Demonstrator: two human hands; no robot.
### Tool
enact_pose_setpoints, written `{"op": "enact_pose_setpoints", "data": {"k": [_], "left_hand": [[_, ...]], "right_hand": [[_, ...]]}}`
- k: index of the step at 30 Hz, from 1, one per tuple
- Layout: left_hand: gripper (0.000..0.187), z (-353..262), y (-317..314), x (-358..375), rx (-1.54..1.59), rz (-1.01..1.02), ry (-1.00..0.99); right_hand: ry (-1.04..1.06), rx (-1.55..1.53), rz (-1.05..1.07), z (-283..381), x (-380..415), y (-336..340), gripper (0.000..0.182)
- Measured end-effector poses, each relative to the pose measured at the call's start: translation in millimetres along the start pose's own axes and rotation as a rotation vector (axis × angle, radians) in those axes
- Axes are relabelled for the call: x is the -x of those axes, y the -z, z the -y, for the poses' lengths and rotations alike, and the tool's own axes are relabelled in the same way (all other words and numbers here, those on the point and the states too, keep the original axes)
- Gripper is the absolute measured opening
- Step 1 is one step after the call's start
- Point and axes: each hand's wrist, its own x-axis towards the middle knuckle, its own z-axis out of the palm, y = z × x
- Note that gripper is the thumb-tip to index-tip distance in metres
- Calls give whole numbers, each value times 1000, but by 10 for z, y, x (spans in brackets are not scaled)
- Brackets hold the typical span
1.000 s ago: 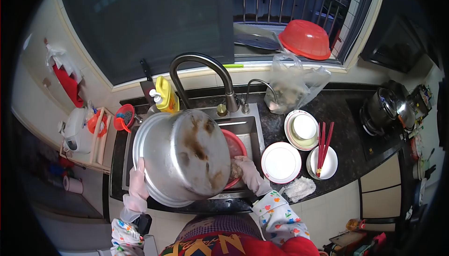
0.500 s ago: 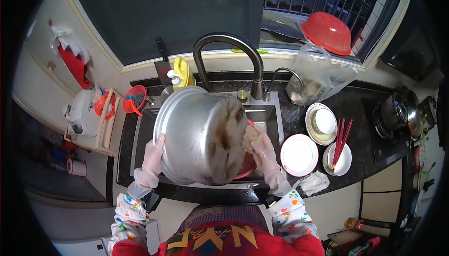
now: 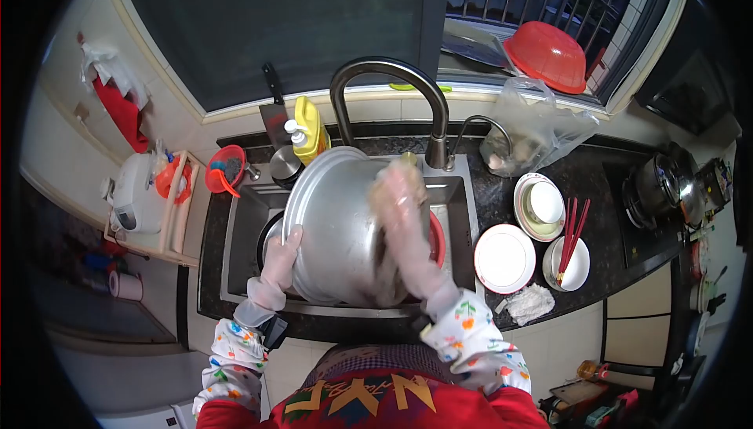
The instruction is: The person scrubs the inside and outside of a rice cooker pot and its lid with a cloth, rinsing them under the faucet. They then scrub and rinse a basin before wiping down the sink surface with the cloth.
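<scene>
A large silver metal pot (image 3: 333, 217) is tipped on its side over the sink (image 3: 463, 194), its rim to the left. Its base, brown-stained half a second ago, is now mostly behind my right arm. My gloved left hand (image 3: 280, 263) grips the rim at the lower left. Across the upper right of the pot lies my gloved right hand (image 3: 406, 213), smeared by motion. A tan cloth (image 3: 382, 192) is bunched in its fingers against the metal. Behind the pot, part of a red basin (image 3: 437, 242) shows in the sink.
The tap (image 3: 439, 131) arches behind the pot. A yellow soap bottle (image 3: 314, 127), a cleaver (image 3: 274, 119) and a red bowl (image 3: 226, 169) stand at the back left. To the right are plates (image 3: 504, 259), bowls, red chopsticks (image 3: 576, 233), a white rag (image 3: 529, 303) and a plastic bag (image 3: 537, 135).
My right hand has swept up and left with the cloth, from the pot's base edge onto its upper side. The pot and my left hand have shifted slightly right.
</scene>
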Motion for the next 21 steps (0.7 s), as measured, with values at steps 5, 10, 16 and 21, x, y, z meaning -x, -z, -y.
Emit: {"op": "enact_pose_setpoints", "data": {"k": [5, 10, 16, 21], "left_hand": [[42, -38, -29, 49, 91, -37, -16], [36, -54, -1, -13, -40, 37, -65], [35, -22, -114, -80, -17, 85, -54], [32, 4, -292, 21, -16, 78, -37]], "right_hand": [[-454, 174, -75, -172, 72, 306, 49], [-720, -874, -167, -772, 1352, 53, 48], [-230, 72, -43, 190, 1034, 58, 41], [-323, -401, -236, 291, 702, 384, 35]]}}
